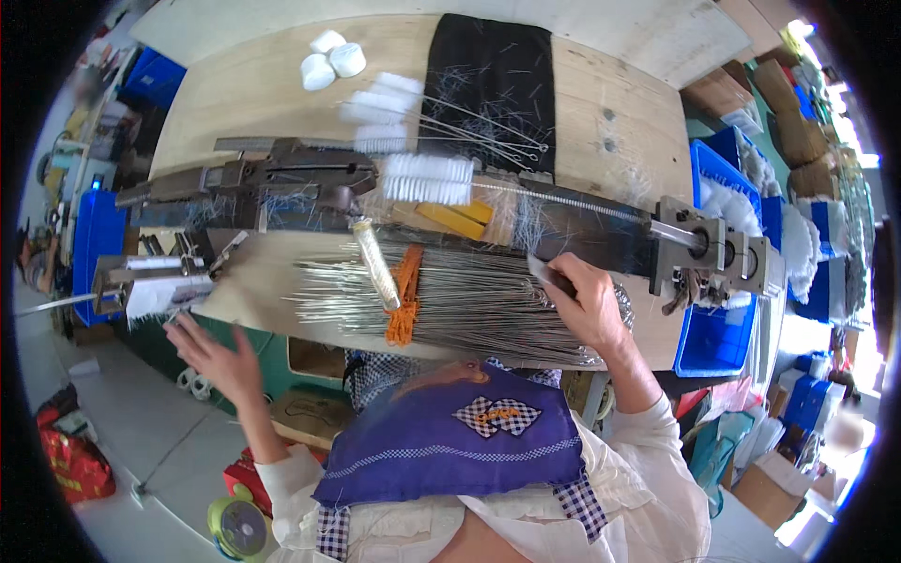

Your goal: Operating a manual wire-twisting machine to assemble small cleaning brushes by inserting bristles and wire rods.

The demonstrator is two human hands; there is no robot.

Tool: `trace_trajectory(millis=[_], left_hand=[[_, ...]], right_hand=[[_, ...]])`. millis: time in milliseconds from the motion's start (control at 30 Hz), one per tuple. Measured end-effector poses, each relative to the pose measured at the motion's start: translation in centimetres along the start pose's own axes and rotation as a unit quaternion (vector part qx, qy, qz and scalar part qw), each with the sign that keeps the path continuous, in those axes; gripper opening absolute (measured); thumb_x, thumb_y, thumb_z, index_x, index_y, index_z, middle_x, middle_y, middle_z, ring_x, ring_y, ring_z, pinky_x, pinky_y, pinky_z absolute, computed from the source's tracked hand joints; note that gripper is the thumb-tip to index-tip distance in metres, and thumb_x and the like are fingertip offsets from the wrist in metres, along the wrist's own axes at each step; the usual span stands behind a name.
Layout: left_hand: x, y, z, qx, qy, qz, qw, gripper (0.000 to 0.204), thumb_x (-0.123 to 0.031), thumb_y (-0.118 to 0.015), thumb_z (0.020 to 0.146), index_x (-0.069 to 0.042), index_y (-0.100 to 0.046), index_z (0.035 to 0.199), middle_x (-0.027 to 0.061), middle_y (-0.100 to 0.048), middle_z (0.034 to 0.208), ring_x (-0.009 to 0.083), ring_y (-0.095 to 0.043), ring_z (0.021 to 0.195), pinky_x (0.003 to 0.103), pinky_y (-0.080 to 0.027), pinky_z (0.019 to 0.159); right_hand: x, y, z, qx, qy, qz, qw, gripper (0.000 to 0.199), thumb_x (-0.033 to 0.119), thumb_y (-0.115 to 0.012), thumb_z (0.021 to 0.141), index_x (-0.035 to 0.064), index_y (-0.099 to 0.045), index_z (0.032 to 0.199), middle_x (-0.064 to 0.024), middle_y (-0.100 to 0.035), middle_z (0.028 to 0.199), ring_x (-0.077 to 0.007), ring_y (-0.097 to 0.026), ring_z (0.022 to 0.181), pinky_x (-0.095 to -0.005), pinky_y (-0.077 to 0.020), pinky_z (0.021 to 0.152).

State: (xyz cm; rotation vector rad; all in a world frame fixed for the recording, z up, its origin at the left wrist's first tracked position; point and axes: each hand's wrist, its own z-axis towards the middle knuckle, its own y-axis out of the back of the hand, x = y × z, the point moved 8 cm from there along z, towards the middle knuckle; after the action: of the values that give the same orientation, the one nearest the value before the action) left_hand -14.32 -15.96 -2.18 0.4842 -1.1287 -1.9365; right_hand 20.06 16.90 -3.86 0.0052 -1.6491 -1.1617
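Observation:
My left hand is open, fingers spread, just below a white bristle bundle at the table's left end. My right hand is closed around a small flat tool with a pale tip; its kind is unclear. Below that hand lies a thick bundle of metal wires, with orange cord across it. A silver-wrapped handle rests over the wires. Beyond them, a white-bristled brush on a twisted wire stem stretches between a dark metal clamp and a metal spindle head.
Several white brushes lie behind the clamp, their stems reaching onto a black cloth strewn with bristles. Three white rolls stand at the back left. Blue bins line the table's right side. A yellow piece sits under the brush.

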Motion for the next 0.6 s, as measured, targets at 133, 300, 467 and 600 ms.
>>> trace_trajectory(millis=[133,300,467,600], left_hand=[[20.4,-3.6,-6.0,0.075,0.326,0.01,0.942,0.079,-0.013,-0.065,0.085,-0.013,-0.022,0.151,0.0227,-0.068,0.104,0.0327,-0.069,0.091,0.041,-0.054,0.076],[23.5,-6.0,-8.1,0.074,0.41,-0.196,0.888,0.073,-0.014,-0.065,0.086,-0.004,-0.028,0.148,0.021,-0.068,0.092,0.0187,-0.07,0.075,0.034,-0.054,0.065],[8.3,-3.5,-5.7,0.098,0.333,-0.203,0.916,0.083,-0.023,-0.069,0.085,-0.001,-0.021,0.149,0.027,-0.054,0.128,0.0358,-0.056,0.115,0.04,-0.043,0.1],[-7.2,4.7,2.0,0.02,0.023,-0.497,0.867,0.08,-0.018,-0.07,0.084,0.004,-0.026,0.146,0.025,-0.03,0.15,0.0357,-0.023,0.142,0.044,-0.028,0.112]], right_hand=[[-0.2,1.5,-0.6,-0.083,-0.021,-0.045,0.995,0.019,0.004,-0.065,0.08,0.0019,-0.057,0.097,-0.0173,-0.063,0.087,-0.0363,-0.065,0.079,-0.0395,-0.0502,0.068],[-4.5,6.4,-3.8,-0.291,-0.177,0.088,0.936,0.014,0.018,-0.06,0.094,0.0041,-0.059,0.096,-0.0019,-0.056,0.075,-0.0101,-0.05,0.061,-0.0261,-0.0423,0.055],[0.3,14.9,-6.8,-0.489,0.042,0.166,0.855,0.04,0.035,-0.04,0.103,0.0096,-0.047,0.073,0.0013,-0.039,0.061,-0.0068,-0.029,0.05,-0.0226,-0.0174,0.046],[4.9,20.7,-7.9,-0.472,0.154,0.24,0.834,0.025,0.026,-0.053,0.098,0.0079,-0.051,0.08,0.001,-0.034,0.057,-0.0101,-0.029,0.051,-0.0265,-0.0201,0.047]])
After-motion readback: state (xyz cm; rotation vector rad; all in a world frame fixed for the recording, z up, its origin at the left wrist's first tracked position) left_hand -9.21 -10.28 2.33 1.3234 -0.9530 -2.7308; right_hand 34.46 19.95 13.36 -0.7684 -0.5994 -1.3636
